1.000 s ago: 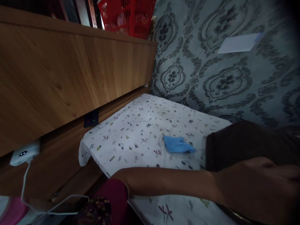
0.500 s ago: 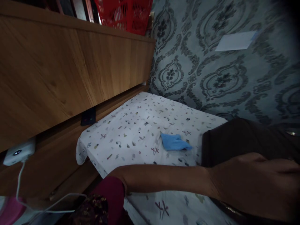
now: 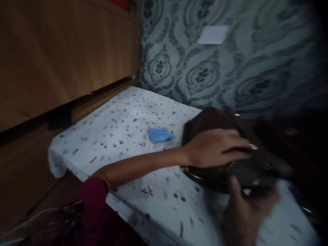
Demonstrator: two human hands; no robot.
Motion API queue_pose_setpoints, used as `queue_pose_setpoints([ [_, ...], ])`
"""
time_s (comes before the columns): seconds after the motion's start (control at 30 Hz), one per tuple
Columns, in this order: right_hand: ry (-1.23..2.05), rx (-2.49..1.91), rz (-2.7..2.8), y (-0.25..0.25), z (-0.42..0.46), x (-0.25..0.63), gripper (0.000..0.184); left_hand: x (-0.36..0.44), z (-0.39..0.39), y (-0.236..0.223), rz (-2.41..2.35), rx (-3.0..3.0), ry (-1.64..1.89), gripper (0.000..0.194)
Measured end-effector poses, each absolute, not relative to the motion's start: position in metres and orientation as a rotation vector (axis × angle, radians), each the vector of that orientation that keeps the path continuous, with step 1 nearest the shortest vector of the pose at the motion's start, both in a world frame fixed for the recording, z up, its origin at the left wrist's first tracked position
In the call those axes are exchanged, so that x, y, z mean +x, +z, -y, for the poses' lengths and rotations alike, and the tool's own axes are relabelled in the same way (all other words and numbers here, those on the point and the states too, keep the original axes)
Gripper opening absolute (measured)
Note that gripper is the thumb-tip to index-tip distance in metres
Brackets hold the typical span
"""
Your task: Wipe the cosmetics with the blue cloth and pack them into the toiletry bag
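A dark brown bag (image 3: 205,119) with metal trim lies on the white patterned bed sheet (image 3: 115,130). My left hand (image 3: 217,148), with a ring on one finger, reaches across the bed and lies over the top of the bag, its fingers curved onto it. Blurred by motion, my right hand (image 3: 246,212) comes up from the bottom edge, its thumb at the bag's near rim. A small blue cloth (image 3: 160,134) lies on the sheet just left of the bag, with neither hand touching it.
A wooden headboard (image 3: 64,58) runs along the left, with a black socket plate (image 3: 60,118) under it. The grey patterned wall (image 3: 179,68) behind the bed carries a white paper (image 3: 214,34). The mattress edge drops off at the lower left.
The view has swung to the right and pulled back. My left hand now sits on top of the bag. My right hand has come into view at the bottom.
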State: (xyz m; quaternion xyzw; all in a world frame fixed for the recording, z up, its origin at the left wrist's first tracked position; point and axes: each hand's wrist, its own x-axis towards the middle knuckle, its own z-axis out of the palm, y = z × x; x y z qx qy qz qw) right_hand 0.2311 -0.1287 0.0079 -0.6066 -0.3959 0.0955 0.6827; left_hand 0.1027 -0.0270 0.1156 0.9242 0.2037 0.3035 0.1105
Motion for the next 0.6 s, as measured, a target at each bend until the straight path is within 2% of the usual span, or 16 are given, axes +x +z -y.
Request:
queue_pose_setpoints([
  [0.23, 0.217, -1.396, 0.925, 0.001, 0.128, 0.240, 0.089, 0.110, 0.016, 0.095, -0.397, 2.292, 1.131, 0.008],
  [0.6, 0.259, -1.340, 0.886, 0.006, 0.131, 0.239, 0.088, 0.111, 0.020, 0.100, -0.417, 2.179, 1.070, 0.018],
])
